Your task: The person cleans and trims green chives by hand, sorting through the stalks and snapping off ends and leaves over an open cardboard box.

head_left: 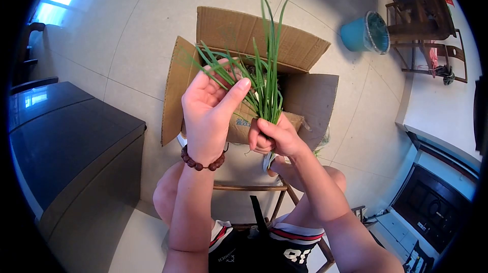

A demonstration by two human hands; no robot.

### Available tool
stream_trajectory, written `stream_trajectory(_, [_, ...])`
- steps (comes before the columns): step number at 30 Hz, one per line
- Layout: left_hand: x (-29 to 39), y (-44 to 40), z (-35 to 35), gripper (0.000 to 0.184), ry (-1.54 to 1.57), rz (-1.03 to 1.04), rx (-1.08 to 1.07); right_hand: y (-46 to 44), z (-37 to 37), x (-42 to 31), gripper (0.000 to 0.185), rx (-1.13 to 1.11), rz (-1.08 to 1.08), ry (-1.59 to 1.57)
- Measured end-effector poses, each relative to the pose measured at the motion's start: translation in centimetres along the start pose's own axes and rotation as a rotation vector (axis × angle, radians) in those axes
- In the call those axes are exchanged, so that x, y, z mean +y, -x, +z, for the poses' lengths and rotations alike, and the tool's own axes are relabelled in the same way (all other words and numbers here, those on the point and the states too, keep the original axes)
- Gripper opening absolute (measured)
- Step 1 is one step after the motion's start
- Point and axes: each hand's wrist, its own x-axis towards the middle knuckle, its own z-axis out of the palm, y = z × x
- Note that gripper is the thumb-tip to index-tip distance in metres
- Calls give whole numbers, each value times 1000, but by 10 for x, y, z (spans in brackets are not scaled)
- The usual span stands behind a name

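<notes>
The right hand [274, 133] was closed around the lower ends of the long green leaves [269, 79], hiding the base of the bunch. The leaves stood over the open cardboard box [310, 95], their tips fanning out past its far flap. The left hand [211, 100] was half curled beside them, its thumb a little apart from the fingers; some leaves crossed the fingers, but whether it pinched any could not be told. The leaves and both hands covered most of the box's inside, so its contents were hard to make out. Blue print on the near cardboard was partly covered. A foot [277, 163] showed only in part under the right forearm, and the dark frame edge cut off the cabinet [76, 120] and the table [422, 8].

The box's side flaps spread outward, the left one close by the left hand and the right one just beyond the right hand. Tiled floor [147, 59] lay between the box and the cabinet, and between the box and the blue bucket [356, 35]. Nearer the body, a wooden bar [249, 188] crossed between the knees, below the hands.
</notes>
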Motion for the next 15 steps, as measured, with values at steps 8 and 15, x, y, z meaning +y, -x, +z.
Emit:
stream_trajectory(8, [3, 0, -3, 17, 31, -9, 17, 0, 0, 1, 57, -3, 35, 14])
stream_trajectory(15, [2, -1, -9, 17, -57, -19, 30, 0, -1, 2, 57, -7, 14, -6])
